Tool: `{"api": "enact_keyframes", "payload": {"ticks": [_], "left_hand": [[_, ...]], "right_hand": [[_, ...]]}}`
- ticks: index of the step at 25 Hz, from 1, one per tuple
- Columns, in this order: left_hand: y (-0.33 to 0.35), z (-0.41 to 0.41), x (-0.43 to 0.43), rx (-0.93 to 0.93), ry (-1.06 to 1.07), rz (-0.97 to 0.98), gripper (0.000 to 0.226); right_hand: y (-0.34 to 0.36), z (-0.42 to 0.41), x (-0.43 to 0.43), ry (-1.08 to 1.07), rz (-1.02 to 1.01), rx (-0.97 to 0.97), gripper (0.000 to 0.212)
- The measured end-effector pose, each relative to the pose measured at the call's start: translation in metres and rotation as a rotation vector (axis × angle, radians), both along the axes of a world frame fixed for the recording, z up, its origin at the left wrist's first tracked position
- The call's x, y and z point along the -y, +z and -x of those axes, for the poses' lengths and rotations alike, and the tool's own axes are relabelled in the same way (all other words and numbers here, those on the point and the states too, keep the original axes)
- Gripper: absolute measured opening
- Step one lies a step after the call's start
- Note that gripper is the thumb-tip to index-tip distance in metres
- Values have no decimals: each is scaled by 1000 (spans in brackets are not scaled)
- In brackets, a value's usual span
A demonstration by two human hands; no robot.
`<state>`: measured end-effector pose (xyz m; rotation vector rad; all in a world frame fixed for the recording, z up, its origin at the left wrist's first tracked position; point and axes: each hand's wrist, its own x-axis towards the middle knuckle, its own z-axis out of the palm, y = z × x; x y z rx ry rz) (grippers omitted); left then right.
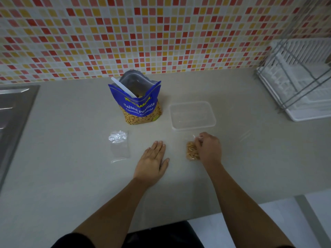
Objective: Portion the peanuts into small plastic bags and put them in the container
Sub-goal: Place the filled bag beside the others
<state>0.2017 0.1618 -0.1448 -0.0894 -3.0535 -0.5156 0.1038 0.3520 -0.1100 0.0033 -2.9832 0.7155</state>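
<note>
Now we pinch the bag (192, 153) top with right hand (209, 149), bag just frame-left of it; left hand (152, 162) flat, fingers straight.

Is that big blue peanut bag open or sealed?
Open. The blue peanut bag stands upright with its top spread wide, and a white utensil handle sticks out of its mouth.

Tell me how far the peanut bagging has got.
Done: one filled bag. In hand: the right hand grips its top; the left hand rests flat on the counter. Left: the container holds nothing yet, and an empty bag waits.
</note>
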Motion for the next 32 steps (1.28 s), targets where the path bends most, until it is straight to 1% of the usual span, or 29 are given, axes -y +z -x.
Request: {"api": "enact_keyframes", "payload": {"ticks": [3, 4, 6, 8, 10, 12, 13, 16, 18, 20, 21, 22, 24, 25, 26, 28, 30, 32], "left_hand": [[0, 1, 0, -14, 3, -13, 55], [1, 1, 0, -9, -3, -15, 55], [2, 0, 0, -1, -25, -25, 55], [3, 0, 1, -17, -43, -78, 55], [8, -5, 5, -62, -22, -247, 55], [19, -10, 13, -87, 41, -421, 53], [24, -14, 19, -146, 85, -454, 50], [32, -24, 45, -338, 266, -442, 39], [35, -26, 70, -372, 460, -404, 31], [37, -26, 93, -316, 661, -378, 20], [40, -24, 101, -260, 717, -369, 18], [44, -21, 105, -190, 749, -356, 19], [51, -10, 108, -13, 798, -347, 34], [53, -4, 109, 85, 834, -354, 37], [54, 1, 111, 172, 865, -361, 35], [54, 8, 116, 290, 908, -384, 23], [55, 10, 122, 318, 950, -432, 18], [54, 8, 125, 291, 975, -474, 21]], "right_hand": [[-5, 1, -3, 5, -114, -18, 31], [-6, 1, -4, -5, -122, -37, 34], [-7, -2, -2, -20, -75, -90, 35], [-5, -8, 4, 0, 0, -144, 28], [-3, -19, 17, 41, 44, -184, 25], [-3, -30, 33, 117, 77, -223, 22], [-6, -35, 42, 166, 101, -229, 23], [-18, -53, 78, 312, 158, -193, 30], [-28, -63, 103, 382, 134, -136, 37], [-37, -71, 119, 415, 45, -92, 44], [-40, -73, 122, 409, 5, -81, 48], [-42, -75, 124, 398, -29, -69, 51], [-41, -76, 125, 386, -100, -31, 59], [-41, -77, 126, 388, -132, -11, 63], [-40, -78, 126, 391, -163, -1, 65], [-38, -78, 126, 396, -204, 1, 68], [-38, -78, 126, 403, -203, 28, 70], [-39, -78, 125, 403, -201, 32, 71]]}}
